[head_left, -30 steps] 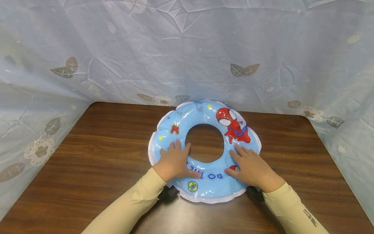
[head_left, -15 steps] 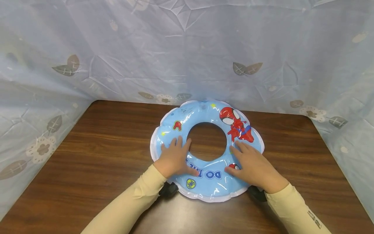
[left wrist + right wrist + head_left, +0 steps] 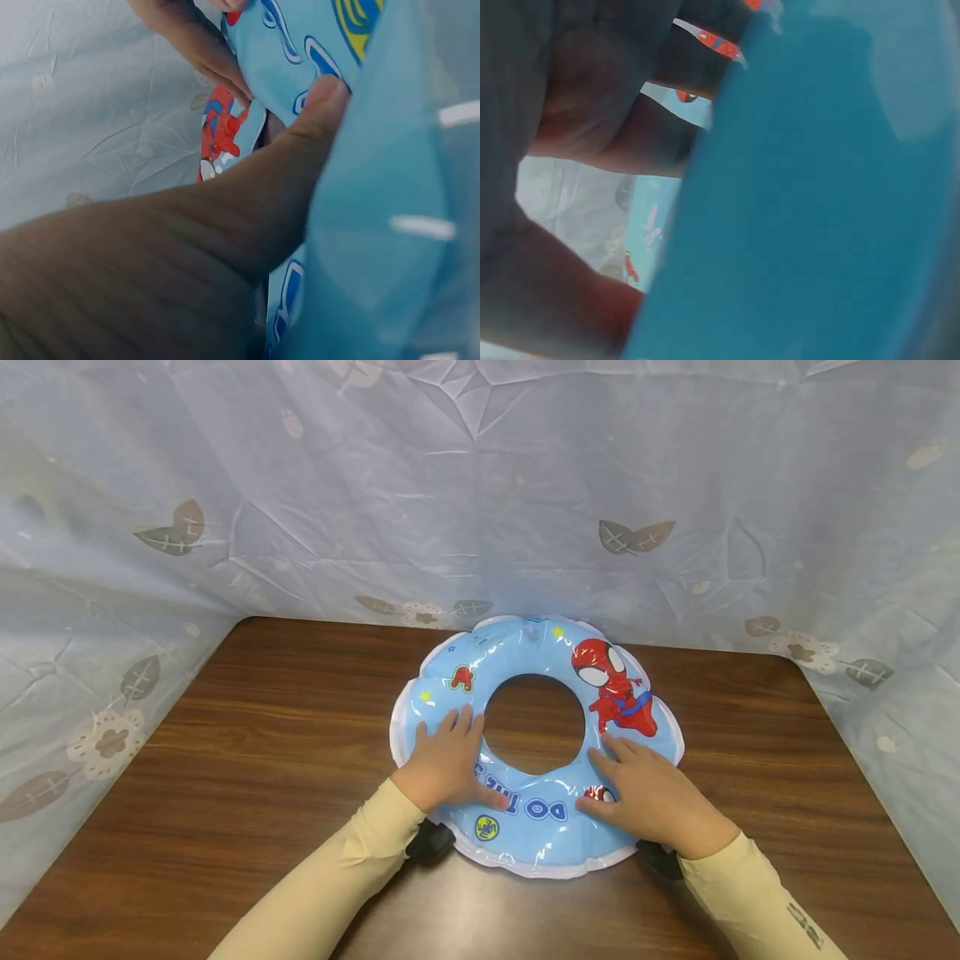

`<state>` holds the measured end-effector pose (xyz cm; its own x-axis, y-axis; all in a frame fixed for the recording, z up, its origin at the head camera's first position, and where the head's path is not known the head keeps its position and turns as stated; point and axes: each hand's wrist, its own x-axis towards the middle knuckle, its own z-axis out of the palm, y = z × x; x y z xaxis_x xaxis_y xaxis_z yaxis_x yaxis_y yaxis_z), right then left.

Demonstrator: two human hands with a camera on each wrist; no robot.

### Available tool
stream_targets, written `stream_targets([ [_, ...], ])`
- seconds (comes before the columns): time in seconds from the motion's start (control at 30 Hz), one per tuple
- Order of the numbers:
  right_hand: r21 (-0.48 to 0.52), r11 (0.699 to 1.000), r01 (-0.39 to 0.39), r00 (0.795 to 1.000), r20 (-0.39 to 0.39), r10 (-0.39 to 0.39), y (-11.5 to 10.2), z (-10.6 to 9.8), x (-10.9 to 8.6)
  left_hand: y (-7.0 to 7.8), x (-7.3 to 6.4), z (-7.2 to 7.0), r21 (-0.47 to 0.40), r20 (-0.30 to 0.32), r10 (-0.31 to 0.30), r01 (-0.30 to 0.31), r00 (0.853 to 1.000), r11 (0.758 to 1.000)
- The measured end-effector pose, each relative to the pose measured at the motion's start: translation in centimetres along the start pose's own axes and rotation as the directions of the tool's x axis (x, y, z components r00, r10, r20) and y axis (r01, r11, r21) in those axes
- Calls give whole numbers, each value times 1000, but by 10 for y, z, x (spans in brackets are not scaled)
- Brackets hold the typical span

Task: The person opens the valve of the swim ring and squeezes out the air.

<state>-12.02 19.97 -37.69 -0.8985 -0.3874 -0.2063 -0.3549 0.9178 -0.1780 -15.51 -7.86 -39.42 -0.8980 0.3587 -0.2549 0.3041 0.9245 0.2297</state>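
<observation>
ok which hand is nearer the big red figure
Right: in the head view, the right hand is just below the red figure; the left hand is on the ring, farther left.

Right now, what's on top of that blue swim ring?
The left hand and right hand rest on the blue swim ring. The left hand covers part of the printed lettering, so its remaining words can't be read.

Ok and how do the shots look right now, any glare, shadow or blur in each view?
Head view: fairly clear, with small glints on the glossy swim ring and a pale sheen on the table; left wrist view: short white glare streaks at the right, left hand dim; right wrist view: right hand in shadow, the ring's near edge soft and blurred.
</observation>
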Motion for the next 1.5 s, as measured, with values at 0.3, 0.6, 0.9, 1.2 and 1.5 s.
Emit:
stream_targets([
  [0.3, -55, 998, 29, 1000, 2, -29, 1, 7, 5, 1, -1, -1, 45, -2, 8, -8, 1000, 999],
  [0.6, -17, 1000, 16, 999, 31, -15, 0, 2, 2, 3, -4, -1, 66, -24, 18, -17, 1000, 998],
  [0.9, -15, 999, 42, 998, -43, -42, -3, -4, 2, 18, -18, -8, 26, -100, -39, 42, 994, 999],
  [1.2, 10, 999, 53, 998, -14, -53, -5, -6, 2, 22, -23, -8, 53, 21, -65, 64, 998, 997],
  [1.5, 59, 998, 36, 999, 36, -38, -4, -2, 2, 22, -17, -2, 71, 43, -67, 64, 997, 995],
])
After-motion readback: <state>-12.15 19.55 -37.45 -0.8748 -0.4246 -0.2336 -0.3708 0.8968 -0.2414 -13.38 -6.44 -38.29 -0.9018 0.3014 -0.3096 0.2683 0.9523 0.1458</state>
